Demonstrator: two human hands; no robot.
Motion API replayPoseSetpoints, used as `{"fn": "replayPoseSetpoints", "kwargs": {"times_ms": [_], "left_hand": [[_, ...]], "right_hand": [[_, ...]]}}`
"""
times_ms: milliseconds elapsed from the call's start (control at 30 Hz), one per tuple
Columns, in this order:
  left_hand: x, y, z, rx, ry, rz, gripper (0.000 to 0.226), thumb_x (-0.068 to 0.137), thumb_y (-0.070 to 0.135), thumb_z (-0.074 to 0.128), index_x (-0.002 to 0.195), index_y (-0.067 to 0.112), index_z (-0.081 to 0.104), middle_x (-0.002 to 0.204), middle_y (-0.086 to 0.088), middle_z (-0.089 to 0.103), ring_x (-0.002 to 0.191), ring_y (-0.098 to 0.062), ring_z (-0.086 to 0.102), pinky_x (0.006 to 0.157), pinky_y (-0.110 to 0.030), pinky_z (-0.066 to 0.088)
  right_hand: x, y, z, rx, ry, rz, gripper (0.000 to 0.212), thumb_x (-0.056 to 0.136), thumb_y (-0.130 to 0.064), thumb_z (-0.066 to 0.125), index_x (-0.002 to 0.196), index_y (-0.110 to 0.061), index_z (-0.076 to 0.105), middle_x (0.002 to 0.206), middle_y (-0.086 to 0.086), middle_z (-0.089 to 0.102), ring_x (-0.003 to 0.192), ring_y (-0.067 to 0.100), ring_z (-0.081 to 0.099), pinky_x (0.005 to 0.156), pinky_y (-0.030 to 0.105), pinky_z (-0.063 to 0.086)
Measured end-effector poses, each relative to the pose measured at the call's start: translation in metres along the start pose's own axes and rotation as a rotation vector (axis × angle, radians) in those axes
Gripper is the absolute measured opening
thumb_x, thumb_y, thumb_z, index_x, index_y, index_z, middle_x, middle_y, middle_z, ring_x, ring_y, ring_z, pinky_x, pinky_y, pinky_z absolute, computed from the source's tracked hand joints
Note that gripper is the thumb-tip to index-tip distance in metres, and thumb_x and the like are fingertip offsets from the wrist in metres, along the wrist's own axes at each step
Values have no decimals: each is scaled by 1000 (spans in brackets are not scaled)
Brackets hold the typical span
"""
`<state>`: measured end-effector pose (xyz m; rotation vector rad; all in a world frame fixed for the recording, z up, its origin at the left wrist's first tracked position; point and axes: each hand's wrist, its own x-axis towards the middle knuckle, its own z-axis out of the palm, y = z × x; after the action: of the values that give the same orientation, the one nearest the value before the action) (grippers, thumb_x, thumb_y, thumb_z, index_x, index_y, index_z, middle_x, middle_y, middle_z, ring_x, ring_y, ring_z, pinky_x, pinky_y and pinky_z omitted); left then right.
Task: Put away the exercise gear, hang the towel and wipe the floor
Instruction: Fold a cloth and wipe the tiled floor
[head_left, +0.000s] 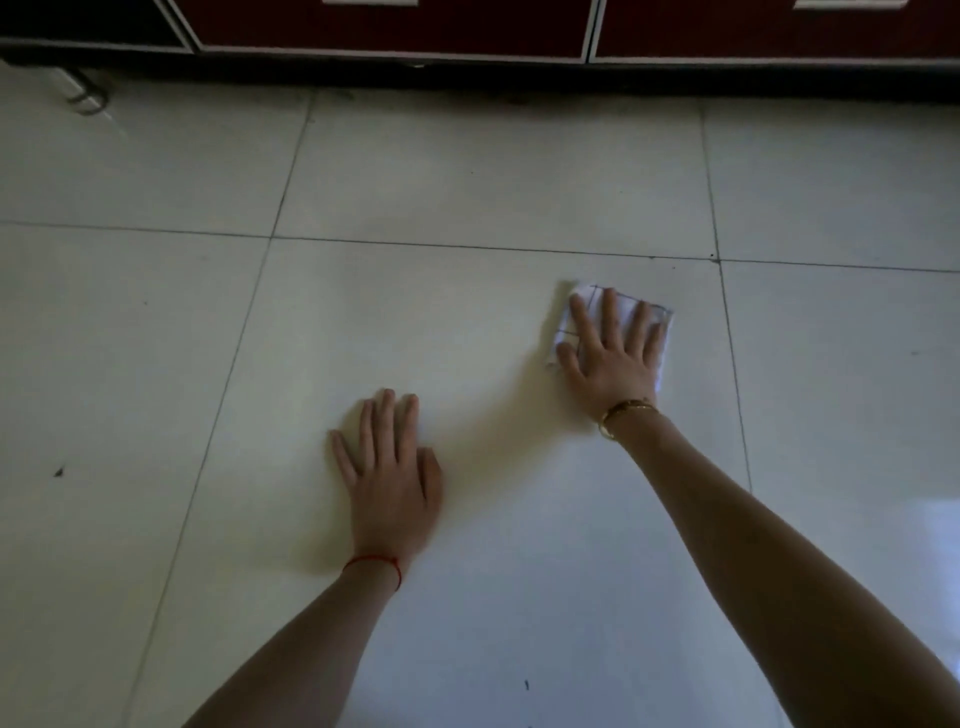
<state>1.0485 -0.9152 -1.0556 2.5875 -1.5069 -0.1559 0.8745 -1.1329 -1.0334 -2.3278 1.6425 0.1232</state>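
Both hands lay flat, fingers straight, on the pale glossy tiled floor (467, 171): the right hand (610, 353) pressed a folded white checked cloth (658, 312), the left hand (389, 478) braced bare tile. Wiping looked underway; dark specks remained. Neither exercise gear nor towel showed, so those steps couldn't be judged.

Floor (467, 171): pale tiles, dark grout. Cloth (655, 317): white, thin dark grid lines. Cabinet fronts (395, 26): dark red (white-edged). Wrist string (375, 564): red.

Pale tiled floor (467, 171), perhaps dark-red cabinets (395, 26).
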Motion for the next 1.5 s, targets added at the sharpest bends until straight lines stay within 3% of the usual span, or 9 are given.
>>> {"fn": "replayPoseSetpoints", "kwargs": {"times_ms": [300,500,667,833,967,1133,1267,1367,1500], "left_hand": [[3,1,-2,18,-52,-20,62,94,34,32,154,20,26,163,-6,19,150,-26,14,116,-63,11],[1,1,-5,-46,21,9,61,92,31,39,151,17,34,161,-6,24,149,-25,19,117,-62,10],[1,2,-6,-56,20,11,61,92,31,38,151,17,33,161,-5,23,150,-25,18,116,-62,11],[2,3,-7,-51,8,5,60,93,31,36,152,17,33,161,-5,24,150,-25,18,116,-62,12],[3,2,-5,-36,-39,-10,61,94,34,31,154,19,26,163,-5,18,151,-23,10,117,-62,10],[4,2,-4,-13,-49,-11,60,94,33,34,153,20,30,161,-5,23,150,-27,16,117,-62,11],[4,3,-5,-8,-63,-27,61,93,34,32,153,20,30,161,-6,23,150,-26,17,117,-62,11],[2,2,-4,-22,-56,-12,61,94,34,33,154,19,27,163,-5,18,151,-24,12,118,-61,9],[2,2,-7,-58,1,1,60,93,31,38,151,17,33,161,-6,24,150,-23,16,117,-62,10]], "right_hand": [[27,-91,14,-70,20,-292,61,95,-54,21,149,-38,-2,160,0,-7,142,40,-16,114,54,-13],[-22,-80,28,-66,42,-424,61,95,-54,23,150,-37,3,160,0,-2,143,38,-14,116,55,-5],[-32,-34,22,-77,55,-367,61,93,-59,17,149,-40,1,160,-2,-3,144,36,-14,116,53,-5],[12,-9,2,-29,64,-137,68,85,-63,10,149,-40,5,160,-1,-3,143,39,-10,115,51,-10],[59,-20,-8,-15,40,-11,63,92,-57,19,150,-38,1,159,1,-8,142,41,-15,114,55,-10],[78,-74,-5,-78,-12,-195,62,96,-53,23,149,-37,-4,159,2,-11,141,42,-16,114,54,-13],[48,-114,12,-92,-20,-396,62,94,-54,19,149,-37,-2,159,0,-8,142,42,-15,114,55,-13],[18,-116,27,-84,4,-489,62,92,-54,14,150,-37,1,160,0,-4,143,39,-13,115,55,-8],[-5,-86,31,-71,47,-502,59,96,-53,22,150,-37,3,160,-1,-2,144,35,-12,116,55,-3]]}}
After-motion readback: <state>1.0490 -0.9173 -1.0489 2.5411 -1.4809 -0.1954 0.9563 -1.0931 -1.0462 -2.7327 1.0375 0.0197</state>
